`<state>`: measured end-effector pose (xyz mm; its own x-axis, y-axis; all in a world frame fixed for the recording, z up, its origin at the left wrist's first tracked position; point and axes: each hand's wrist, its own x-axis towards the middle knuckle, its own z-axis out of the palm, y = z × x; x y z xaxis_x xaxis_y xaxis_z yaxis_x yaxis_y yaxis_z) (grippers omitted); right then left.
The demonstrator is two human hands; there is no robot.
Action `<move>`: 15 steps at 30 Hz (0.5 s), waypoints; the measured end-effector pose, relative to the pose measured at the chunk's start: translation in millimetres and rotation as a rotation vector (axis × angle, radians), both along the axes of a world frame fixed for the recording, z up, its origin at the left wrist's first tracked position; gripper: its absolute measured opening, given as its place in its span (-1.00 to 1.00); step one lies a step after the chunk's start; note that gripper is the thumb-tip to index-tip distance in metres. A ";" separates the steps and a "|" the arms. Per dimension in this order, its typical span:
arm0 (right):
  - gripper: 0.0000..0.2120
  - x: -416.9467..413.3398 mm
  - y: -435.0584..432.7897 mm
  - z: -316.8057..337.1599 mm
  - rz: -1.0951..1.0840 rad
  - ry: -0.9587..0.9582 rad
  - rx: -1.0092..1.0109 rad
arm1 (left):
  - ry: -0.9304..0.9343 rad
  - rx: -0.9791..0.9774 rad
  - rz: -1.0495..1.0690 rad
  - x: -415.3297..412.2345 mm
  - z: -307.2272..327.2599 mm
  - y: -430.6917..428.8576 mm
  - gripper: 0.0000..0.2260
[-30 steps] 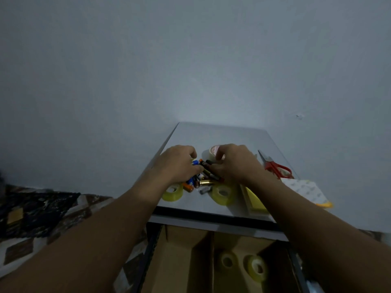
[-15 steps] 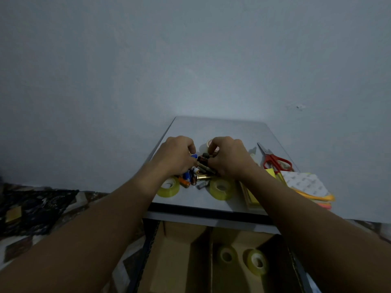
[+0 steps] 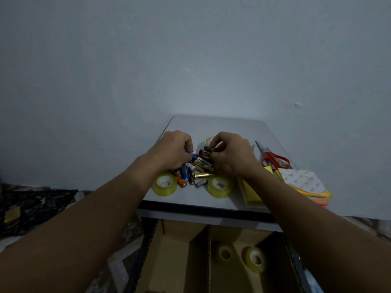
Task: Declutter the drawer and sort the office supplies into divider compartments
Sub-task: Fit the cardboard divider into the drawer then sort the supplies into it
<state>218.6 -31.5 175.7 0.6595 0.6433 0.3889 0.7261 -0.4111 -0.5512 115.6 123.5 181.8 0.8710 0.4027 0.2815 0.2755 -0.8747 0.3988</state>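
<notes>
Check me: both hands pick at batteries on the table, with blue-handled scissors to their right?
Nearly: in the head view the scissors have red handles, not blue. The left hand and right hand do pick at the batteries on the table.

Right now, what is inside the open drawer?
One tape roll and a second tape roll lie right of the cardboard divider; the left compartment shows bare cardboard. The right forearm hides part of the drawer.

place: home room | cues: bare painted wall; patterned floor; small cabinet
</notes>
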 end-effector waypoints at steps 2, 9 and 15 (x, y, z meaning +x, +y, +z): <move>-0.87 2.3 -0.5 0.5 -0.005 0.019 0.022 | -0.019 0.005 0.005 0.7 -1.1 0.5 -0.88; -0.87 -0.3 -8.6 3.9 -0.006 0.062 0.094 | -0.170 -0.059 0.053 -2.8 -1.5 -2.0 -0.94; -0.86 -15.7 -27.4 15.6 0.028 0.110 0.181 | -0.336 -0.200 0.108 -29.8 13.4 -17.9 -0.94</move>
